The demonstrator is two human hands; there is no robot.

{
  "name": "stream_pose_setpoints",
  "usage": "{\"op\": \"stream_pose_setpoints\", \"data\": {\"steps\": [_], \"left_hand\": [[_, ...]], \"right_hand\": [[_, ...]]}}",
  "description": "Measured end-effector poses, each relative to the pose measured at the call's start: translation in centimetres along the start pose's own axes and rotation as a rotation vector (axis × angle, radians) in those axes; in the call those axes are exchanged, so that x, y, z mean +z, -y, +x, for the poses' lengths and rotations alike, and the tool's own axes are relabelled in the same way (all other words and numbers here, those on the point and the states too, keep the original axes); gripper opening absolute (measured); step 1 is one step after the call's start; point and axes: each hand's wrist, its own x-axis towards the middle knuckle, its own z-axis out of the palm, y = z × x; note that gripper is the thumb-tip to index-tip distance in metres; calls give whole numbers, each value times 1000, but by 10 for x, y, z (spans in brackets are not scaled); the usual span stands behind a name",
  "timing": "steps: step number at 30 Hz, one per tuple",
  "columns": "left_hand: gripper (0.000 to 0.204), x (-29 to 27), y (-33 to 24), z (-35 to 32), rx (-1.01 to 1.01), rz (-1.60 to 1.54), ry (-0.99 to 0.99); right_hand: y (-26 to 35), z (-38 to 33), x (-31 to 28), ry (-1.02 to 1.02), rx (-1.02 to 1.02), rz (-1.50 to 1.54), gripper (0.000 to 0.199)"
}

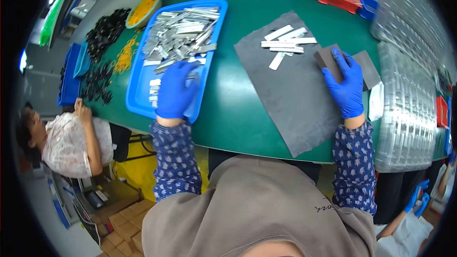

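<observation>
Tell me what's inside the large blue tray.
The large blue tray holds a heap of silvery strips. The gloved left hand covers part; whatever lies beneath it or deep in the heap cannot be seen.

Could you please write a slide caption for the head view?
Left hand at a blue tray of silvery strips; right hand on a dark block.

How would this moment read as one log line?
left hand: over metal strips, blue tray; right hand: on dark block; grey mat: loose strips
</observation>
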Motion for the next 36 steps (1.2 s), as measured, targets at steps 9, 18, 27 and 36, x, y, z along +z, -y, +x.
{"op": "stream_pose_setpoints", "data": {"steps": [9, 18, 27, 36], "left_hand": [[29, -3, 85, -25, -159, 193, 66], [23, -11, 79, -10, -237, 156, 220], [19, -22, 87, -19, -212, -29, -220], [18, 83, -104, 37, 230, -417, -167]], "right_hand": [[3, 1, 9, 30, 3, 97, 55], [9, 0, 9, 34, -2, 180, 54], [13, 1, 3, 9, -6, 87, 56], [2, 3, 4, -36, 45, 100, 57]]}}
